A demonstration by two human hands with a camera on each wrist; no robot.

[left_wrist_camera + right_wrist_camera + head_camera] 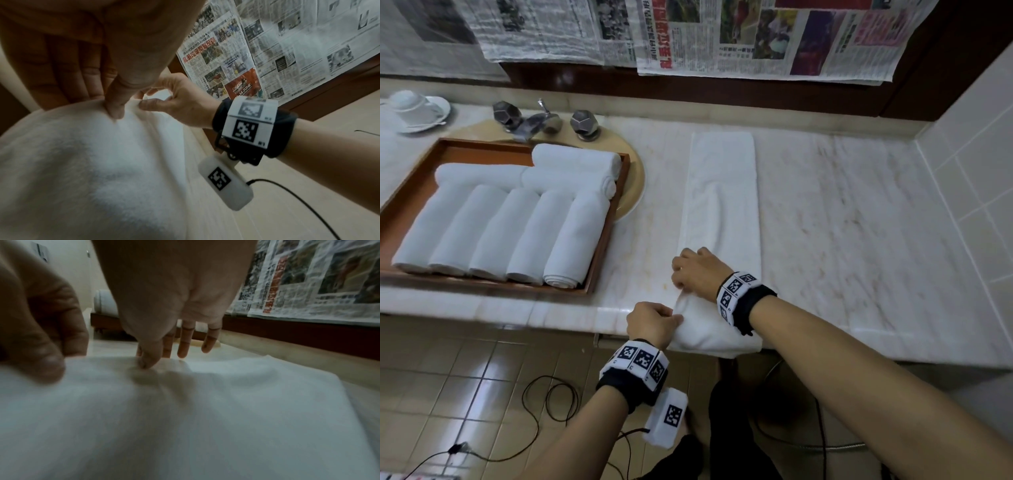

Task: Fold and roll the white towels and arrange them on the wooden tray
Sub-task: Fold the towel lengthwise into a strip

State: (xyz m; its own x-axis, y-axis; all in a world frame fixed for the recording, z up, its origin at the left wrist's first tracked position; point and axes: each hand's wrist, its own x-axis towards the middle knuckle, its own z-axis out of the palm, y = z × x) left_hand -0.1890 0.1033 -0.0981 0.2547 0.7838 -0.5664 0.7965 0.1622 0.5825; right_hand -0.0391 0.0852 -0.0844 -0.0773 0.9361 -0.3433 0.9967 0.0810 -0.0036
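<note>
the folded white towel (722, 202) lies lengthwise on the marble counter (859, 222) beside the wooden tray (607, 236) of rolls, and my left hand (652, 323) and right hand (697, 270) both pinch its near end, so i can start a tight roll.

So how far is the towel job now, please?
Done: eight rolled towels lie on the wooden tray. In hand: the left hand and right hand pinch the near end of the folded towel on the counter. Left: rolling it and placing it on the tray.
</note>
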